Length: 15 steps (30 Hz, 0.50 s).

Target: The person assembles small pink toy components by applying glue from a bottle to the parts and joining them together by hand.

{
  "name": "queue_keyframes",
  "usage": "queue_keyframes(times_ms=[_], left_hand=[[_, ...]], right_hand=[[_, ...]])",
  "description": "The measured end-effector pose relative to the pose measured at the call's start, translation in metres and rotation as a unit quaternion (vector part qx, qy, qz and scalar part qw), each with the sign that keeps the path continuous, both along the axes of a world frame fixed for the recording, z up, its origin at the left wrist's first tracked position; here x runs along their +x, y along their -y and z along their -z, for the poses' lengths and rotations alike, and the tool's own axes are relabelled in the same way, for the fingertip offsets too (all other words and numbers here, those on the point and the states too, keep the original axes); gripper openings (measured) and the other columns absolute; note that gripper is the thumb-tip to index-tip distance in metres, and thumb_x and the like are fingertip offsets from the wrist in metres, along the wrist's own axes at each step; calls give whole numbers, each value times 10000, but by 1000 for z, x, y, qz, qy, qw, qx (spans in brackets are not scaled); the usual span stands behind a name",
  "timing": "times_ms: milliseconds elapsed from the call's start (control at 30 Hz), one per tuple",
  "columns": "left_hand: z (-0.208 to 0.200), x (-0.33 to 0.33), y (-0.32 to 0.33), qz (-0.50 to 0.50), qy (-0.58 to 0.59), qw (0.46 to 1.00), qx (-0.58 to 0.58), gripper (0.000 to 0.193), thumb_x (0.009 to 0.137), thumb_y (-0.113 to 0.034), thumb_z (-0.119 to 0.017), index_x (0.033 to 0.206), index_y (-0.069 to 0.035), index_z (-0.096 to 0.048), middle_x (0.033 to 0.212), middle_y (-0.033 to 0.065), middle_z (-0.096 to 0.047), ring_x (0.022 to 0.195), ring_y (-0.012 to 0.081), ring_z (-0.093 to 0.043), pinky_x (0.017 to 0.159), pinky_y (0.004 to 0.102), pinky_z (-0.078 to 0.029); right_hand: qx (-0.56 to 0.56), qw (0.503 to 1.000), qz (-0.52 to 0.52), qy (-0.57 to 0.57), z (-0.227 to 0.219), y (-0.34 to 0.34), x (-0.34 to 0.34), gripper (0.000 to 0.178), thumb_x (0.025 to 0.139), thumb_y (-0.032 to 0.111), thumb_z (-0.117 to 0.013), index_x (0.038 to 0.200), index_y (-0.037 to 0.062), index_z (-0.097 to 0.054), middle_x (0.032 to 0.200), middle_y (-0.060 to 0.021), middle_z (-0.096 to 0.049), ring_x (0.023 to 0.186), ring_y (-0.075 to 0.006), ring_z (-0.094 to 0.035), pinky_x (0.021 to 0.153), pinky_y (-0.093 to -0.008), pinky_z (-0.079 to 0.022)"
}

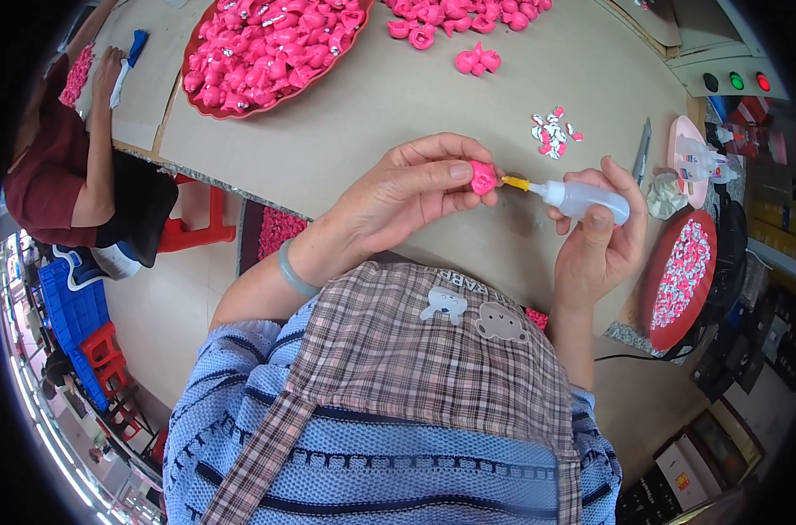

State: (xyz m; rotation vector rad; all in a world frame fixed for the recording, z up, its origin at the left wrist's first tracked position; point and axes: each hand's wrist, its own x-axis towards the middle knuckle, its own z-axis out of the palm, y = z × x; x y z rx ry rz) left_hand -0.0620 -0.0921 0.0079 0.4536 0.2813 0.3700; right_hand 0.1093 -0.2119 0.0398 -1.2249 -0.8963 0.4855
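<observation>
In the middle of the frame, the left hand (pixel 415 181) pinches a pink piece (pixel 483 178) between thumb and fingers. The right hand (pixel 606 243) grips a bottle (pixel 580 200), its yellow tip (pixel 516 183) just beside the piece. This looks like the dabbing step; the next move seems to need a light, steady squeeze.

The table (pixel 398 109) is lit brightly and quite evenly, with only soft shadows being thrown upon it. Below and to the left of the table, strip lamps (pixel 56 451) are recorded as glaring white streaks. Far away from the table, small details are softened, straight edges are strongly bent, and the outermost corners are left black.
</observation>
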Motion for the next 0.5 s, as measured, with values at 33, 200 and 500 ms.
queue_keyframes(times_ms=[33,200,500], left_hand=[[1,0,0,0,-2,1000,1,224,912,-84,-565,1118,3,-577,1115,175,-598,980,224,-632,895,295,-519],[1,1,1,4,-7,1000,6,218,914,-88,-563,1113,0,-580,1119,182,-597,979,223,-632,907,303,-514],[3,2,1,3,-5,1000,9,223,915,-104,-567,1114,-4,-579,1120,195,-594,990,227,-624,935,327,-503]], right_hand=[[-1,1000,-1,0,0,0,-1,422,894,202,-641,1213,-32,-493,933,-160,-638,651,-128,-600,518,-198,-448],[-23,989,21,142,-1,3,-4,438,943,295,-556,1218,-39,-492,891,-174,-631,615,-160,-595,488,-223,-431],[-8,983,30,181,3,2,-2,421,903,238,-627,1180,-63,-525,840,-161,-670,767,-193,-665,668,-272,-521]])
